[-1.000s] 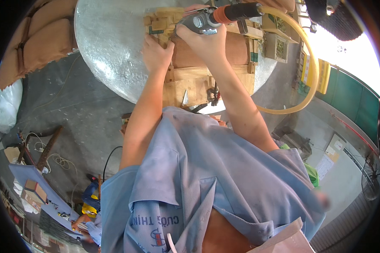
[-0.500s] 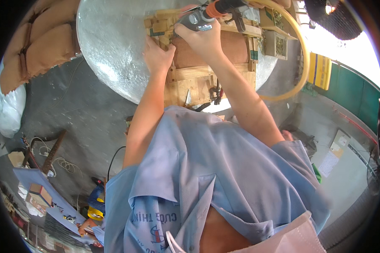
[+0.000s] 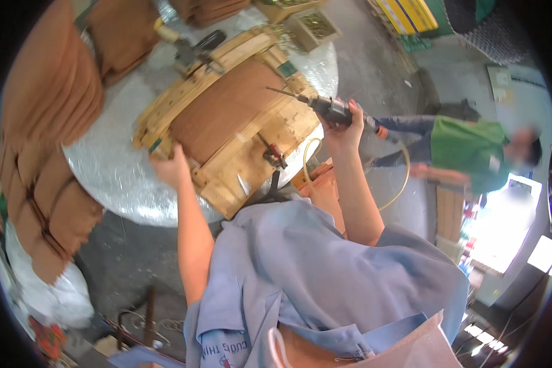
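My right hand (image 3: pixel 345 130) is wrapped round an air screwdriver (image 3: pixel 334 110) with a long thin bit. Its bit points left, above the right end of a wooden jig (image 3: pixel 294 126). A yellow hose (image 3: pixel 406 175) hangs from the orange fitting at its back. My left hand (image 3: pixel 173 169) grips the left end of the jig, thumb on top; some fingertips are hidden. Inside the jig lies a flat brown wooden panel (image 3: pixel 230 107). A red toggle clamp (image 3: pixel 275 154) sits on the jig's near side, and another clamp (image 3: pixel 196 58) stands at the far side.
The jig rests on a round table wrapped in clear film (image 3: pixel 104 165). Stacked brown boards (image 3: pixel 55 98) stand at left and behind. A wooden box of small brassy parts (image 3: pixel 311 29) stands at the far right. A person in a green shirt (image 3: pixel 469 147) is off to the right.
My right hand has drawn the screwdriver back from the jig's far left to its right side. My view has turned, and the person in green has come into sight.
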The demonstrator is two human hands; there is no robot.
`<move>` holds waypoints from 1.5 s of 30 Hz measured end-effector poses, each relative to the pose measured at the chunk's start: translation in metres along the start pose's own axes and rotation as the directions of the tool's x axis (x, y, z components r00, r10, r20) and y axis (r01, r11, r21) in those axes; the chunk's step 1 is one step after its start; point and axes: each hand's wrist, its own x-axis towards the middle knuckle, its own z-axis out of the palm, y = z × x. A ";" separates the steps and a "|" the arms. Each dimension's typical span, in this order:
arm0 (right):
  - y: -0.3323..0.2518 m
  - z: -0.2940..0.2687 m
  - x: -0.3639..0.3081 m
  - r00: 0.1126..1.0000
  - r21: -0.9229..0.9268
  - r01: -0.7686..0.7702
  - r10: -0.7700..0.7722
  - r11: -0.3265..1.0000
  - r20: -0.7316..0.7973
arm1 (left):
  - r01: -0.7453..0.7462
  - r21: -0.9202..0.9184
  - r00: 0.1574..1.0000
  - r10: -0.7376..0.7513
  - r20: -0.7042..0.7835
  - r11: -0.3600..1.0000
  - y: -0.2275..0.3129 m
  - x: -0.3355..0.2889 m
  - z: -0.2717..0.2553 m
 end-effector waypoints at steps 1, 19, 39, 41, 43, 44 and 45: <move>-0.005 -0.025 0.019 0.998 0.087 -0.024 0.029 0.996 -0.056 | 0.026 0.027 1.000 -0.026 0.001 0.999 0.006 0.000 -0.001; 0.097 0.027 0.310 0.909 0.408 -0.378 0.417 0.831 -0.008 | 0.061 0.211 0.997 -0.051 -0.051 0.976 -0.005 0.015 0.009; 0.162 0.295 0.096 0.569 -0.546 0.292 0.316 0.785 0.759 | 0.202 0.228 0.979 -0.194 -0.055 0.953 0.012 0.012 0.007; 0.230 0.348 0.116 0.633 -0.669 0.084 0.479 0.739 0.609 | 0.158 0.223 0.987 -0.147 -0.064 0.962 0.016 0.015 0.008; 0.264 0.385 0.124 0.410 -0.845 -0.231 0.836 0.482 0.365 | 0.160 0.222 0.986 -0.146 -0.079 0.962 0.014 0.013 0.008; 0.271 0.389 0.122 0.435 -0.878 0.019 0.786 0.479 0.439 | 0.158 0.221 0.986 -0.143 -0.083 0.962 0.014 0.013 0.009; 0.274 0.392 0.112 0.431 -0.860 0.267 0.745 0.434 0.509 | 0.171 0.214 0.984 -0.156 -0.085 0.962 0.014 0.011 0.006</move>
